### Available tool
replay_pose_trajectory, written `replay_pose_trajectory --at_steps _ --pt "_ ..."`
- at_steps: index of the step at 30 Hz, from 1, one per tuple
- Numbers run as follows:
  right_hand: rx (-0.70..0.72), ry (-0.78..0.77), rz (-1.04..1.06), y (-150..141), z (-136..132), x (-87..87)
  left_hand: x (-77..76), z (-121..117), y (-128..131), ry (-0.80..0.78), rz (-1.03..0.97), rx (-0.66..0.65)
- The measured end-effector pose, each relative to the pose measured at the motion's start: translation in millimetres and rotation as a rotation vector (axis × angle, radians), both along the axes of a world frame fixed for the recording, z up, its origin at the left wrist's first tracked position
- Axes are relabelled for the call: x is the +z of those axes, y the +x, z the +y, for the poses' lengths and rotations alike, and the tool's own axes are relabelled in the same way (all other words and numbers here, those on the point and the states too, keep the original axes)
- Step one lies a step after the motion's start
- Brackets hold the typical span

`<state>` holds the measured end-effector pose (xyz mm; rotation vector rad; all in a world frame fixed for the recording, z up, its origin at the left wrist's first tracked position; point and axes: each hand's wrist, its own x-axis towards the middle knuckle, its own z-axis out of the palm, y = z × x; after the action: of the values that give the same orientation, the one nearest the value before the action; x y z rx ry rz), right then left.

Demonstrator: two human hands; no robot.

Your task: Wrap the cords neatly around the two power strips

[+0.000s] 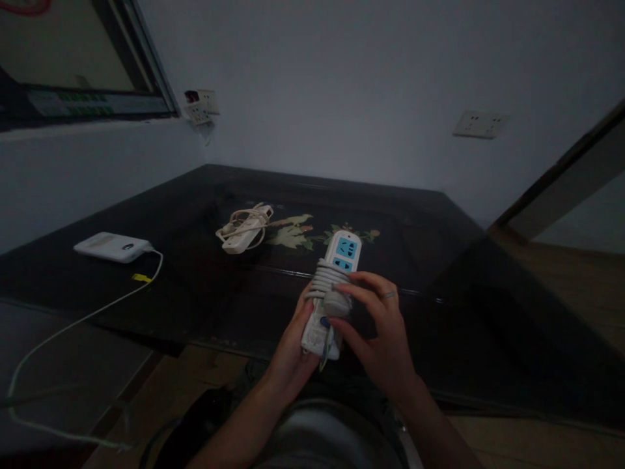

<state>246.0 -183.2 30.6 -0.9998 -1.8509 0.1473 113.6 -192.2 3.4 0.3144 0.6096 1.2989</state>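
A white power strip with blue socket faces is held tilted above the near edge of the dark table. Its grey cord is wound in several turns around the strip's middle. From below and the left, my left hand grips the strip's lower part. My right hand bends its fingers around the grey plug, thumb and fingertips touching it on the right side. Thin wires hang at the strip's lower end, beside a small blue part under my right thumb.
Another white power strip, cord tangled around it, lies on the dark table. At the left rests a white power bank-like device with a long white cable trailing off the edge. Wall sockets are behind.
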Motion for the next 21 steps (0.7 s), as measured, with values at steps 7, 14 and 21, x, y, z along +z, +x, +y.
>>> replay_pose_trajectory --at_steps 7,14,21 --pt "0.051 0.089 -0.034 -0.8 2.9 -0.2 -2.4 -4.2 -0.5 0.057 0.001 -0.022" --pt "0.061 0.154 -0.086 -2.6 2.8 1.7 -8.0 -3.4 -0.3 0.132 0.061 -0.016" --pt "0.119 0.166 -0.157 -2.3 7.3 4.6 -5.7 -4.3 -2.0 0.218 0.229 -0.029"
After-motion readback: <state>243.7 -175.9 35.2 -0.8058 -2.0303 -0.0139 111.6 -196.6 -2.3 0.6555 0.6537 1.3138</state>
